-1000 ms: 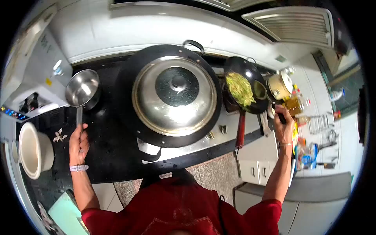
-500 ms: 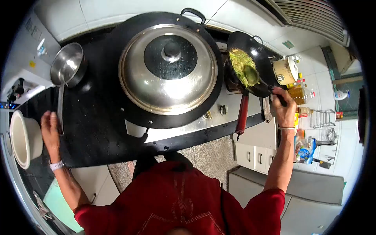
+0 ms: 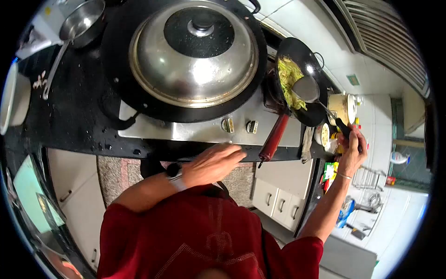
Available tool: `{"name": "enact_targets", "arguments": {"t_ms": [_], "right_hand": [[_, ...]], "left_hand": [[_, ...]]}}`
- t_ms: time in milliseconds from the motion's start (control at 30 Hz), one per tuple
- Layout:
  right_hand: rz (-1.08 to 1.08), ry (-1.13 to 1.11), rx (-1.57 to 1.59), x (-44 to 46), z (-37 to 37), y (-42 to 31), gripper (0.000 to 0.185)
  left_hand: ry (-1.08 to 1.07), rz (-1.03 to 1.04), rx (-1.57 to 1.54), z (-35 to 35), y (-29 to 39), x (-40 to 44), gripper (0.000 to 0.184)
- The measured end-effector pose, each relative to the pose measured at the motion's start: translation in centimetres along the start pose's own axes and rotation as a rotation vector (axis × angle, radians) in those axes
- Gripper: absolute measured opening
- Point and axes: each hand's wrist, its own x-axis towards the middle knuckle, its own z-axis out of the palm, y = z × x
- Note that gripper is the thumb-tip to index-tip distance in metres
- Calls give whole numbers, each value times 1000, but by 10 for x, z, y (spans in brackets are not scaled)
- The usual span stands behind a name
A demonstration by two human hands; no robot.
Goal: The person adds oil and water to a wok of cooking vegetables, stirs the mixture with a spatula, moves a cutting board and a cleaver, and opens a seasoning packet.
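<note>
My right hand (image 3: 354, 149) is wrapped round the black handle of a metal ladle (image 3: 307, 89). The ladle's bowl rests on shredded green food (image 3: 289, 76) in a small black wok (image 3: 299, 51). That wok sits on the right burner, its red-brown handle (image 3: 275, 138) pointing toward me. My left hand (image 3: 214, 163) is in front of the stove's edge, left of that handle and not touching it; its fingers are stretched out and it holds nothing. A large wok under a domed steel lid (image 3: 195, 69) covers the left burner.
A steel saucepan (image 3: 83, 21) stands at the back left, above a white tub (image 3: 17, 100). Right of the small wok are a cream pot (image 3: 341, 108) and a small bowl (image 3: 321, 134). Stove knobs (image 3: 227, 125) line the front. A green board (image 3: 37, 193) lies lower left.
My left hand has let go of the saucepan's handle and moved right, in front of the stove. My right hand has brought the ladle over the food in the small wok. The view has shifted.
</note>
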Motion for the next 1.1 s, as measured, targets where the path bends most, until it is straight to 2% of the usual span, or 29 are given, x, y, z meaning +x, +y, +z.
{"name": "enact_targets", "arguments": {"t_ms": [67,167,267,367,400,500,533,667,767,867,967,1100], "right_hand": [[-12,-19,5,3,-8,4,22],[-27,-36,-12,4,-13,7,24],[-39,-70,-24,8,-22,15,26],[-56,-98,-42,13,-28,20,27],[-57,-103,-40,14,-29,21,28],[-62,-120,-40,17,-31,20,29],[-67,-130,-37,19,-32,20,29],[-77,-121,-60,18,-26,14,27],[-77,-113,-49,21,-26,14,26],[-73,-117,-48,22,-25,14,26],[-80,-114,-58,21,-22,12,26],[-83,-119,-71,21,-22,12,26]], "left_hand": [[32,-54,171,36,-18,31,42],[387,36,417,69,-36,66,54],[391,-95,457,79,-44,83,62],[364,-153,594,95,-52,95,61],[422,-138,715,100,-53,98,48],[411,-154,678,99,-54,102,37],[473,-132,676,102,-58,103,32],[364,-172,659,95,-54,103,31],[441,-122,647,101,-58,102,33],[451,-100,631,101,-59,102,35],[374,-117,622,96,-56,101,36],[415,-91,639,99,-58,102,37]]}}
